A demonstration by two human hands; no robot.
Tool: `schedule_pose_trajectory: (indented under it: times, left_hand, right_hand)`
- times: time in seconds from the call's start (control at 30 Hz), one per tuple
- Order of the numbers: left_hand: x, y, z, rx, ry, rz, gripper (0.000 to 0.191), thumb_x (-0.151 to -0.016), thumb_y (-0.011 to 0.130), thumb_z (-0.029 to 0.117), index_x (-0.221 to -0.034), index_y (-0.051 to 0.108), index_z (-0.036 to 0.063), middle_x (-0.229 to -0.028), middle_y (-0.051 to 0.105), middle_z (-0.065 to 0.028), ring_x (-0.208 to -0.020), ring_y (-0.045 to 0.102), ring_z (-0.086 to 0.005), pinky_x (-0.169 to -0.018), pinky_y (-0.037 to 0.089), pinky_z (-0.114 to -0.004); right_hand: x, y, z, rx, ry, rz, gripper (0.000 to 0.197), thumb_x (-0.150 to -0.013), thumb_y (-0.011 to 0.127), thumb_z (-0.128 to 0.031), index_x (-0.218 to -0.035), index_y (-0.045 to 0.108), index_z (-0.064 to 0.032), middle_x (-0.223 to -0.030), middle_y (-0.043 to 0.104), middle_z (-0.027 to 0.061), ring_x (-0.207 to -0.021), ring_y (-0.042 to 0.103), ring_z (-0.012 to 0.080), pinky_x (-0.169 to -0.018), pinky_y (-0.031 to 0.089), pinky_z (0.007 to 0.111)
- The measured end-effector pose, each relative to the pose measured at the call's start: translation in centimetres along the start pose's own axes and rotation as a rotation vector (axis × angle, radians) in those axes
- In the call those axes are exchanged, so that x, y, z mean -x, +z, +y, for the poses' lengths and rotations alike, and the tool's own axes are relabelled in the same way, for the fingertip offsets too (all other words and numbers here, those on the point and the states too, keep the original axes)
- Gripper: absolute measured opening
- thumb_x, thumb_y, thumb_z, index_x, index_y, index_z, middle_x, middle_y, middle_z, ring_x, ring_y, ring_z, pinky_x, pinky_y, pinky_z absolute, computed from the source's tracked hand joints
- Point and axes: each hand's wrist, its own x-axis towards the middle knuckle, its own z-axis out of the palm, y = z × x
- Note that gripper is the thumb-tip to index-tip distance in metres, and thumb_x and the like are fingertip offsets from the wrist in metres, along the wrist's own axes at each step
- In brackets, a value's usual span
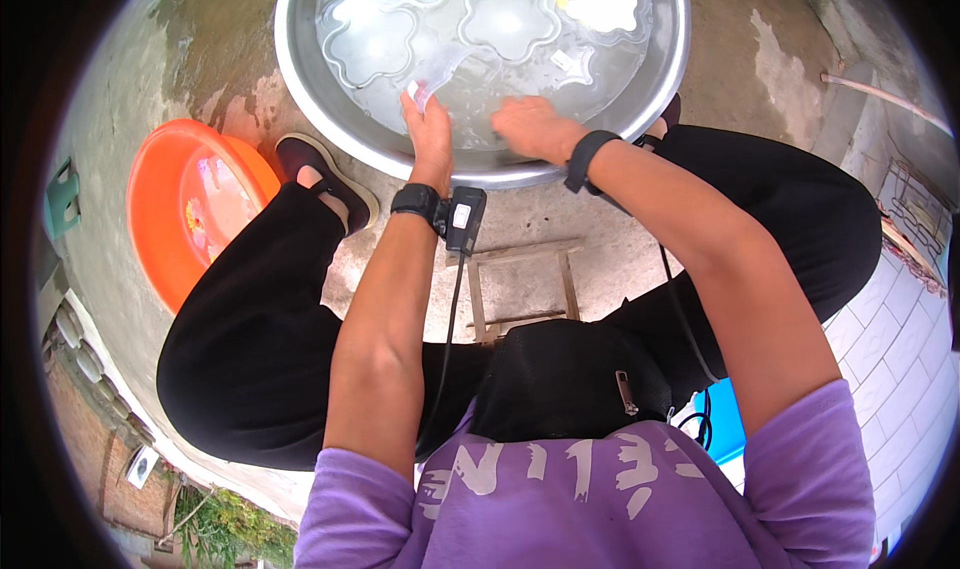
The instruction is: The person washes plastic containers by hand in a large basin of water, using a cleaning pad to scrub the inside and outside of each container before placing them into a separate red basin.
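A wide metal basin (292, 66) of water stands before me. At its near side, my left hand (429, 135) holds a clear plastic piece (448, 65) with a small white label by the fingers. My right hand (536, 128) is over the water near the basin's front rim, its fingers curled and blurred; whether it grips anything is hidden. Beyond the hands lie a clear flower-shaped plastic piece (508, 20) and a similar scalloped piece (369, 48) to the left. A white-and-yellow item (600, 3) sits at the far right. Nearer is a small clear piece (576, 66) with a white label.
An orange plastic basin (154, 216), with a flower pattern inside, leans on the ground left of my shoe (326, 179). Between my legs stands a wooden frame (525, 254). Cables run from the wrist devices (463, 220). A pale stick (885, 100) lies at the right.
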Motion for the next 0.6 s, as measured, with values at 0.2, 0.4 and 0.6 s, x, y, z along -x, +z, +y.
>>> schedule_pose_trajectory:
  times: [0.2,0.4,0.6]
  left_hand:
    - [-0.3,-0.6,1.1,0.334,-0.214,-0.086,0.046,-0.093,0.035,0.033,-0.132,0.027,0.0084,-0.124,0.036,-0.0185,-0.101,0.048,-0.0275,-0.086,0.044,-0.041]
    - [-0.6,-0.8,0.8,0.329,-0.154,-0.049,0.043,-0.095,0.032,0.031,-0.130,0.027,0.0073,-0.124,0.035,-0.0171,-0.104,0.047,-0.0302,-0.087,0.044,-0.045]
    - [0.3,0.9,1.0,0.384,-0.199,-0.059,0.044,-0.089,0.038,0.025,-0.130,0.027,0.0131,-0.115,0.040,-0.0133,-0.096,0.050,-0.0285,-0.078,0.047,-0.041]
  right_hand:
    - [-0.8,2.0,1.8,-0.202,0.293,-0.057,0.027,-0.075,0.053,-0.006,-0.101,0.059,-0.0056,-0.107,0.056,0.0193,-0.099,0.055,0.0319,-0.081,0.046,0.038]
    - [-0.3,-2.0,0.2,-0.453,0.055,0.478,0.030,-0.072,0.057,-0.011,-0.102,0.059,-0.0069,-0.092,0.057,0.0144,-0.090,0.055,0.0311,-0.077,0.044,0.039]
    - [-1.7,0.8,-0.3,-0.377,0.050,0.685,0.026,-0.074,0.054,-0.009,-0.100,0.060,-0.0070,-0.096,0.056,0.0136,-0.090,0.055,0.0335,-0.077,0.045,0.040]
